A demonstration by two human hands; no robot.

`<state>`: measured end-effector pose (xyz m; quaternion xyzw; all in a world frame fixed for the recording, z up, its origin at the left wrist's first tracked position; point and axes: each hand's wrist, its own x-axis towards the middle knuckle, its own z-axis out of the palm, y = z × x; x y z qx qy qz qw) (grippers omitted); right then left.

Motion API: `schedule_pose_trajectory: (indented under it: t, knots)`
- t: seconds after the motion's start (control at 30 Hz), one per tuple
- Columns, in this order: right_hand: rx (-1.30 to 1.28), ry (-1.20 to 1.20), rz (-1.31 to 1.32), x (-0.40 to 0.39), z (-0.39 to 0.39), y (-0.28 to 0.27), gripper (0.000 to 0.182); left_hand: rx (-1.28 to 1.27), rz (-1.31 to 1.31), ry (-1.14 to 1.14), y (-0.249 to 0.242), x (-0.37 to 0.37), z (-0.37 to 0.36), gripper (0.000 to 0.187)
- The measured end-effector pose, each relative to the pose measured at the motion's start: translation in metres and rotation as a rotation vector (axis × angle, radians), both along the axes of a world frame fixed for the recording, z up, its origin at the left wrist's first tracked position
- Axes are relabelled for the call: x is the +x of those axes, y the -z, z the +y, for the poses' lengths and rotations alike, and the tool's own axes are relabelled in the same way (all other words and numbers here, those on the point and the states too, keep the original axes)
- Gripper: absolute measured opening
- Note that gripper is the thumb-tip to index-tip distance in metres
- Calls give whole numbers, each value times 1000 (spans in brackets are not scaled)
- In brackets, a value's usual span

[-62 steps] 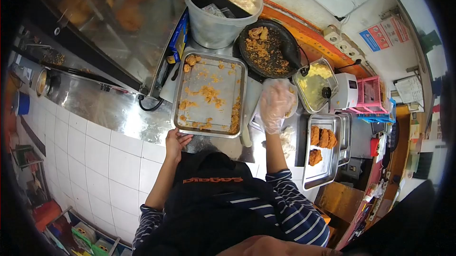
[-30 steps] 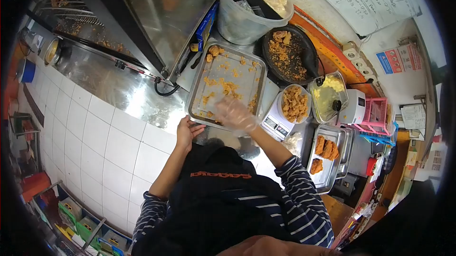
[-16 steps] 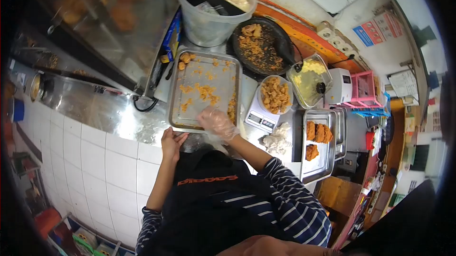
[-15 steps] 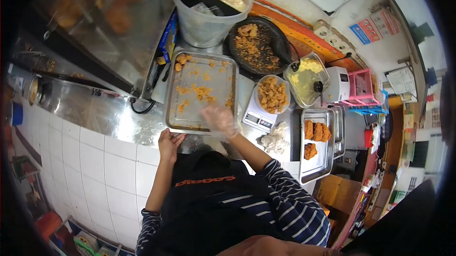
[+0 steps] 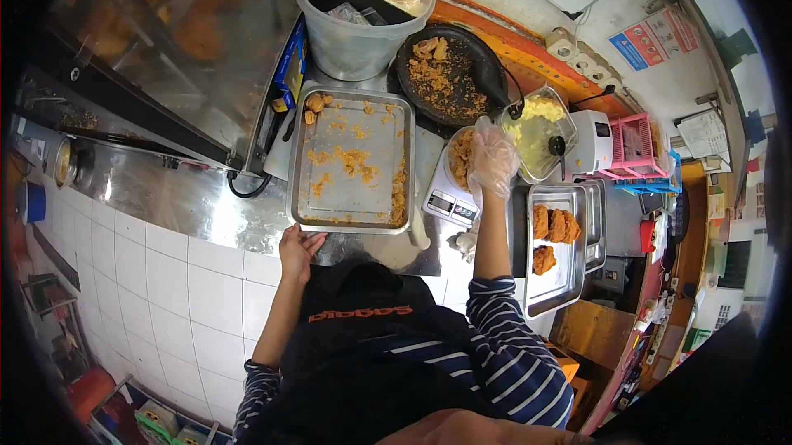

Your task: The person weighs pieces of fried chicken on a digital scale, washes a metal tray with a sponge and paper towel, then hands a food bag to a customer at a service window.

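Note:
My right hand (image 5: 493,158), in a clear plastic glove, is over the right side of a bowl of fried, crumbly pieces (image 5: 460,158). The bowl sits on a white digital scale (image 5: 450,205). The glove and the angle hide whether those fingers hold anything. At the near left corner of a metal tray (image 5: 330,207), my bare left hand (image 5: 299,254) touches the rim, fingers apart. Golden crumbs (image 5: 353,163) are scattered across the tray, and a few brown lumps (image 5: 315,103) lie in its far left corner.
Behind stand a black stone mortar (image 5: 445,74) with crumbs and a large plastic tub (image 5: 355,45). To the right are a clear container of yellow food (image 5: 540,131) and a tray (image 5: 551,284) of fried pieces. A glass-sided cabinet (image 5: 181,57) borders the left.
My right hand has moved right, from above the metal tray to the bowl on the scale. My left hand remains at the tray's near edge.

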<state>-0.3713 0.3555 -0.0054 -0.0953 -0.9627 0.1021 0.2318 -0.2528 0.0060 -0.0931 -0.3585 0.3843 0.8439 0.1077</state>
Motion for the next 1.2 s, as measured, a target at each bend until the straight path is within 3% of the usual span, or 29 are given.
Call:
schedule_pose_trajectory:
  t: [0.03, 0.07, 0.13, 0.2, 0.27, 0.37, 0.53, 0.63, 0.7, 0.83, 0.9, 0.97, 1.03, 1.17, 1.2]
  knots:
    - [85, -58, 185, 1, 0, 2, 19, -3, -5, -3, 0, 0, 0, 18]
    - [88, -149, -75, 7, -26, -39, 16, -2, -3, -6, -1, 0, 0, 18]
    - [-118, -216, -381, 9, -44, -39, 13, 0, 1, -13, -1, 0, 0, 18]
    - [-50, -507, -855, 14, -76, -37, 15, -1, 5, -17, 0, 2, 1, 17]
    - [-21, -780, -568, 44, -71, 39, 27, -14, -9, -34, -5, 1, 5, 16]
    - [27, -666, -727, 50, -92, 33, 30, -10, -9, -50, -3, 3, 5, 15]
    - [54, -810, -662, 47, -96, 36, 33, -12, 4, -19, -3, 5, 5, 19]
    - [94, -825, -564, 46, -96, 57, 28, -22, -6, -48, -3, 3, 5, 15]
    - [65, -791, -754, 42, -94, 73, 24, -9, 7, -48, -2, 4, 4, 15]
    - [146, -889, -776, 17, -96, 68, 18, 9, 8, -44, 1, 6, 4, 15]
    - [-152, -988, -820, -1, -95, 64, 18, 19, 9, -49, 2, 7, 4, 15]
    - [-265, -1046, -637, -29, -101, 47, 15, 10, 7, -46, -5, 7, 5, 14]
    - [-329, -654, -634, -54, -124, 9, 13, -2, 5, -36, -7, 6, 5, 14]
    - [-382, -489, -541, -113, -138, 64, 13, -1, -1, -14, -3, 5, 4, 13]
    - [-21, -557, -514, -123, -138, 91, 12, -10, -2, 6, -2, 4, 4, 13]
